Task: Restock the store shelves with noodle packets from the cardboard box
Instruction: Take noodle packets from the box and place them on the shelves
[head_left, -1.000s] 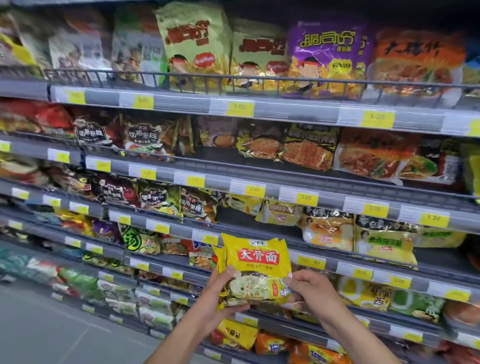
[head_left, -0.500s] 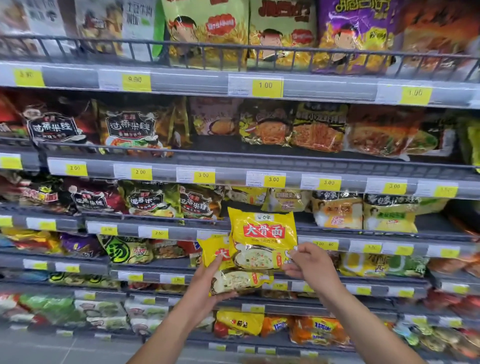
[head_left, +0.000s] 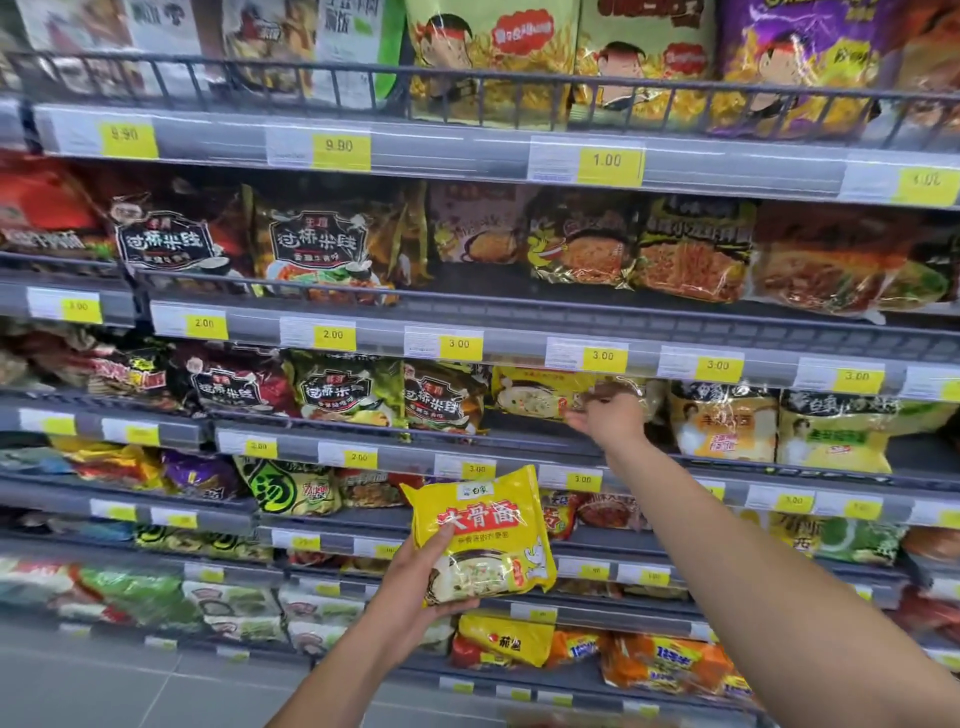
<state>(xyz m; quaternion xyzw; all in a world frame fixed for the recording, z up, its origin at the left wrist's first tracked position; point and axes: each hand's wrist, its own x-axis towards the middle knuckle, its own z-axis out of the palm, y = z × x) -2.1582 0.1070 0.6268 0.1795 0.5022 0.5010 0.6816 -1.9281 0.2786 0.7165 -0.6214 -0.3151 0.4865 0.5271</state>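
Note:
My left hand (head_left: 415, 597) grips a yellow noodle packet (head_left: 483, 525) with red characters, thumb on its front, in front of the lower shelves. My right hand (head_left: 608, 421) is stretched out to the third shelf (head_left: 524, 447), where its fingers curl round the right end of a second yellow noodle packet (head_left: 535, 397). That packet lies on the shelf between dark rice-noodle packets (head_left: 441, 400) and pale yellow packets (head_left: 722, 421). The cardboard box is out of view.
Grey shelves full of noodle packets fill the view, each edge lined with yellow price tags (head_left: 602, 356). A wire rail (head_left: 467, 85) fronts the top shelf. Grey floor (head_left: 104, 686) shows at the bottom left.
My right hand has carried one yellow packet up from the pair onto the third shelf. My left hand keeps the other packet, lower down. The camera has moved closer to the shelves.

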